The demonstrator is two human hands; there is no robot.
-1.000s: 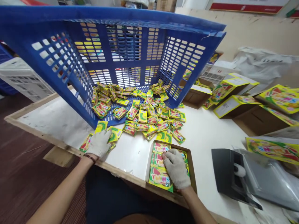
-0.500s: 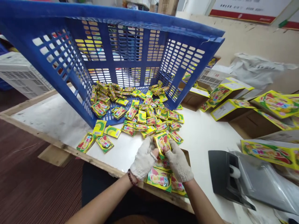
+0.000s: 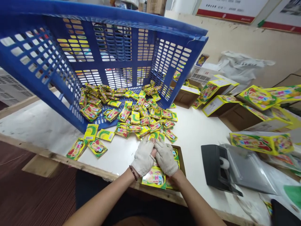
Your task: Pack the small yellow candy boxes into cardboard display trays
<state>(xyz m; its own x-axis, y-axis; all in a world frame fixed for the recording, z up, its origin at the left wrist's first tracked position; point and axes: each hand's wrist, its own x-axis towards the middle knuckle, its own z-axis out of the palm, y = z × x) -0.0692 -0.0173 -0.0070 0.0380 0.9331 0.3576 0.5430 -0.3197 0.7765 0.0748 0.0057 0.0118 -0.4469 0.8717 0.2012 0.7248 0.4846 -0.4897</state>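
Bright, diffuse indoor light whitens the table [image 3: 192, 128] at centre and glints off the packs [image 3: 154, 179] at lower centre and a plastic bag [image 3: 246, 168] at right, while the floor [image 3: 21, 191] sinks into dimness at lower left and wide-angle distortion stretches the crate [image 3: 105, 14] toward the upper-left corner.

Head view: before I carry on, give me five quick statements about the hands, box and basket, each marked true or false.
1. The left hand and right hand are both gloved. True.
2. The blue basket stands upright, opening upward. False: it lies on its side, opening toward the camera.
3. Small packs lie on the table outside the basket. True.
4. The bracelet is worn beside the right hand. False: it is beside the left hand.
5. The open box contains no packs. False: packs show inside.
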